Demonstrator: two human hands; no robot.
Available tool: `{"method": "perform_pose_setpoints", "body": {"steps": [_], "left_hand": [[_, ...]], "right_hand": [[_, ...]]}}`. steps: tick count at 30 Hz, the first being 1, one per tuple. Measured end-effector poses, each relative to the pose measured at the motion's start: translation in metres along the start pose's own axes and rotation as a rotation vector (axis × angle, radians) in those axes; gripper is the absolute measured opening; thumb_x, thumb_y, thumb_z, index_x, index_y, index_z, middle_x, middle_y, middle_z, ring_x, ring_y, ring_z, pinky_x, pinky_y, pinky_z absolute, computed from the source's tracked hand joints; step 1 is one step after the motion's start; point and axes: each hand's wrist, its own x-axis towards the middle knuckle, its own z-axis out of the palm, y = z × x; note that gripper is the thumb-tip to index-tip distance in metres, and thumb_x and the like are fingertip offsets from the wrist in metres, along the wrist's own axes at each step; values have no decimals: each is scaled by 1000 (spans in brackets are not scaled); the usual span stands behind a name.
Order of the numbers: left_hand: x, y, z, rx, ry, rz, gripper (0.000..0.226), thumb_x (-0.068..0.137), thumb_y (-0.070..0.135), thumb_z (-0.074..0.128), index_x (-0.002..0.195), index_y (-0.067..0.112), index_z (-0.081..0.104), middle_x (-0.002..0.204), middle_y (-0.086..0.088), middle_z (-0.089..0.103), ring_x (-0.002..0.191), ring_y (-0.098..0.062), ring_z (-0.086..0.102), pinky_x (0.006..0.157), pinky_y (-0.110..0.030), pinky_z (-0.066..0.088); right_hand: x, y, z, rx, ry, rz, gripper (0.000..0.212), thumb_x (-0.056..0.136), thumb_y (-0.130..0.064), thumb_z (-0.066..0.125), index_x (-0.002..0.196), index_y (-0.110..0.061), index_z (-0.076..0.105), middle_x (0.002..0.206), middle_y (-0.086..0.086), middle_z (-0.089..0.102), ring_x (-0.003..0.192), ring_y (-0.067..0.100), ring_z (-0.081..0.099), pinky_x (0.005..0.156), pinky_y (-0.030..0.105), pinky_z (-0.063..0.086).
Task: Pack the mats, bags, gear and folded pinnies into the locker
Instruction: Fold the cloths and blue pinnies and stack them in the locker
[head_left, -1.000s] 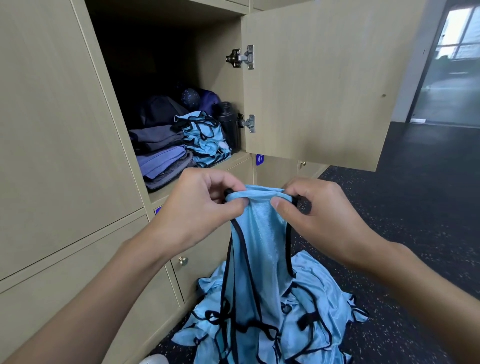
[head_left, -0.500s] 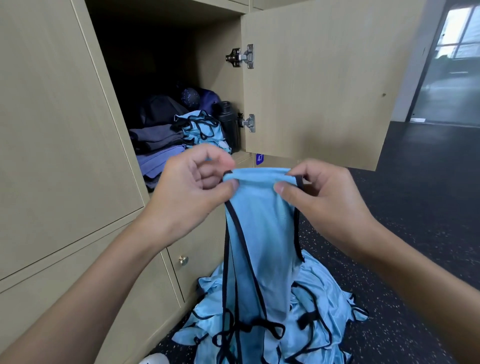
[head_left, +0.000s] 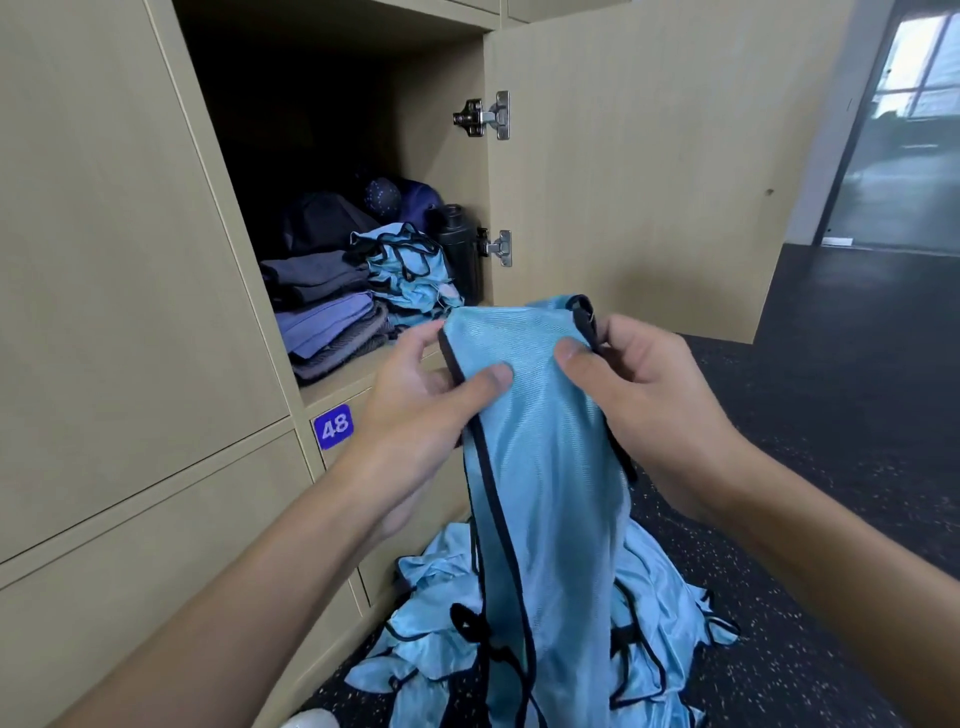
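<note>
Together left hand (head_left: 415, 410) and right hand (head_left: 644, 395) pinch the blue pinny (head_left: 540, 467) before the locker (head_left: 363, 374)

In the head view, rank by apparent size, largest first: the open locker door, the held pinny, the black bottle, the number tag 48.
1. open locker door
2. held pinny, which looks larger because it is near the camera
3. black bottle
4. number tag 48

The pinny (head_left: 543, 467) is cut off by the bottom edge.

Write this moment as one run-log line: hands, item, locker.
pinny: hanging, held by top edge | left hand: pinches it | right hand: pinches it | locker: open, folded pinnies inside | floor pile: more pinnies
</note>
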Motion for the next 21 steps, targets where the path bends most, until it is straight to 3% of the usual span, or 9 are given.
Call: {"method": "perform_pose_setpoints", "body": {"steps": [2, 5, 7, 9, 11, 13, 15, 18, 21], "left_hand": [[2, 3, -1, 28, 5, 40, 29, 95, 5, 62, 123, 5, 60, 102, -14, 76, 96, -28, 73, 81, -37, 60], [4, 8, -4, 23, 13, 85, 20, 98, 10, 58, 113, 1, 65, 101, -13, 76, 94, -25, 74, 85, -37, 59], [4, 10, -4, -12, 53, 93, 16, 98, 12, 57, 105, 1, 68, 98, -11, 77, 88, -20, 74, 83, -33, 60], [3, 6, -3, 29, 70, 61, 16, 95, 14, 64, 107, 4, 67, 98, -9, 77, 90, -21, 74, 84, -34, 60], [0, -3, -2, 129, 16, -43, 30, 88, 14, 73, 116, 7, 64, 101, -7, 77, 93, -23, 74, 83, -35, 59], [-4, -10, 1, 180, -61, -141, 24, 87, 12, 72, 111, 5, 68, 98, -7, 77, 89, -20, 75, 75, -27, 59], [-4, -9, 2, 177, -62, -171, 14, 93, 13, 66, 101, 4, 72, 94, -9, 78, 82, -19, 75, 71, -25, 59], [0, 1, -3, 140, -12, -135, 19, 99, 15, 58, 95, 3, 73, 91, -12, 77, 77, -18, 74, 76, -32, 61], [4, 7, -8, 48, 34, -111, 26, 103, 15, 50, 97, 1, 71, 95, -12, 77, 86, -20, 75, 86, -33, 59]], "right_hand": [[1, 0, -2, -10, 20, 2, 22, 96, -30, 60, 98, -8, 65, 98, 23, 69, 85, 44, 64, 86, 55, 54], [-1, 2, -5, -9, -48, 42, 20, 98, -22, 58, 109, -8, 67, 108, 17, 72, 103, 37, 67, 95, 54, 52], [-2, 5, -4, -86, -92, 39, 26, 96, -31, 62, 107, -10, 68, 103, 15, 73, 91, 37, 69, 86, 51, 55], [-3, 5, -4, -100, -67, 33, 36, 93, -37, 61, 105, -4, 65, 106, 29, 67, 76, 40, 58, 81, 57, 52], [-1, 4, -4, -38, -20, 29, 32, 93, -32, 60, 99, -1, 64, 105, 35, 63, 77, 28, 54, 77, 55, 51], [1, 1, -6, -4, 24, 37, 38, 88, -38, 60, 91, 0, 60, 84, 25, 61, 76, 22, 49, 71, 46, 45], [3, 2, -9, -15, 48, 40, 40, 84, -45, 62, 89, -6, 61, 80, 20, 59, 76, 21, 49, 68, 48, 43], [3, 6, -16, -41, -43, 120, 19, 91, -29, 69, 107, -22, 62, 92, 11, 75, 84, 23, 69, 78, 43, 56], [1, 9, -16, -113, -174, 171, 57, 89, -12, 69, 134, -29, 38, 95, 2, 77, 85, 19, 73, 81, 37, 58]]}}
